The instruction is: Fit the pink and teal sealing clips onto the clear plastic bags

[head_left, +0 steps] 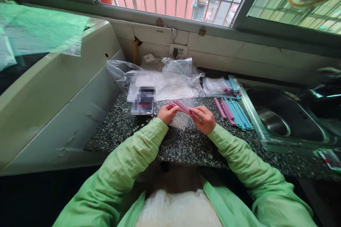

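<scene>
Pink bag sealing clips (181, 106) are held between my two hands above the counter. The fingers of my left hand (167, 114) pinch their left end. At the other end, my right hand (204, 118) grips them with thumb and fingers. How many clips I hold is hard to make out. Beneath them a small clear plastic bag (180, 122) lies on the counter. To the right of my right hand, loose pink clips (225, 110) and blue clips (239, 114) lie side by side in a row.
Behind my hands, clear plastic bags (170, 81) are spread out, with a blurred dark item (144, 101) at their left. Packed bags (217, 87) with more clips (233, 84) lie near the wall. A steel sink (255, 127) bounds the speckled counter (119, 124) on the right.
</scene>
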The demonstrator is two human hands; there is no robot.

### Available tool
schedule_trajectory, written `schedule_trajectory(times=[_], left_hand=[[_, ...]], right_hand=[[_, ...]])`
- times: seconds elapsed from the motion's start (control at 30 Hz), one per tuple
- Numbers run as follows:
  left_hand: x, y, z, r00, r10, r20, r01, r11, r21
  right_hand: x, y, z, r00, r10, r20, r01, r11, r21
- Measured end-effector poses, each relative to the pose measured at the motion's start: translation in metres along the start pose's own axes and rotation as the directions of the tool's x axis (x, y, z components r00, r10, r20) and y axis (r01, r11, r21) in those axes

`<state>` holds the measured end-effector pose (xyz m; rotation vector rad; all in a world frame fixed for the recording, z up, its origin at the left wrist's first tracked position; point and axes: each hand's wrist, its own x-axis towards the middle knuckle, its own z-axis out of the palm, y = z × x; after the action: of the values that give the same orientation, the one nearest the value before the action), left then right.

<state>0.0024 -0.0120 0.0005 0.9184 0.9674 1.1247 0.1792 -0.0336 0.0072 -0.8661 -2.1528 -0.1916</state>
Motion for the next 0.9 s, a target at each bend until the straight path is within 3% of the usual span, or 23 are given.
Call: schedule_trajectory(times=[0.43, 0.9], left_hand=[[0.0007, 0.0005, -0.0015, 1.0, -0.019, 0.014, 0.018, 0.996, 0.088], [-0.0005, 0.004, 0.0, 0.998, -0.036, 0.05, 0.033, 0.997, 0.064]], right_hand=[[-0.001, 0.0009, 0.0024, 1.0, -0.009, 0.02, 0.009, 1.0, 0.01], [-0.004, 0.003, 0.0035, 0.998, 0.02, 0.06, -0.021, 1.0, 0.013]])
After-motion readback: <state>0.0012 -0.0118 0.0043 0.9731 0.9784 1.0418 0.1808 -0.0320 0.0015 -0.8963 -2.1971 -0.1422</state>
